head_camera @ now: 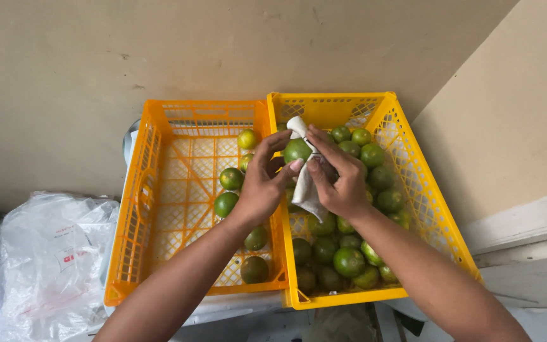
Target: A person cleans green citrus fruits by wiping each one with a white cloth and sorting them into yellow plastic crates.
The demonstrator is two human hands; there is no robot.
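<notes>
Left hand (257, 183) grips lime (297, 149), right hand (340, 177) grips cloth (305, 183); beige wall (64, 76) behind

There are two crates, one orange (135, 209) and one yellow (432, 209), one cloth (305, 190), and one plastic bag (45, 253).

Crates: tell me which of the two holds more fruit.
The yellow crate on the right: green fruit piles across most of its floor. The orange crate beside it holds only a few, along its right side.
</notes>
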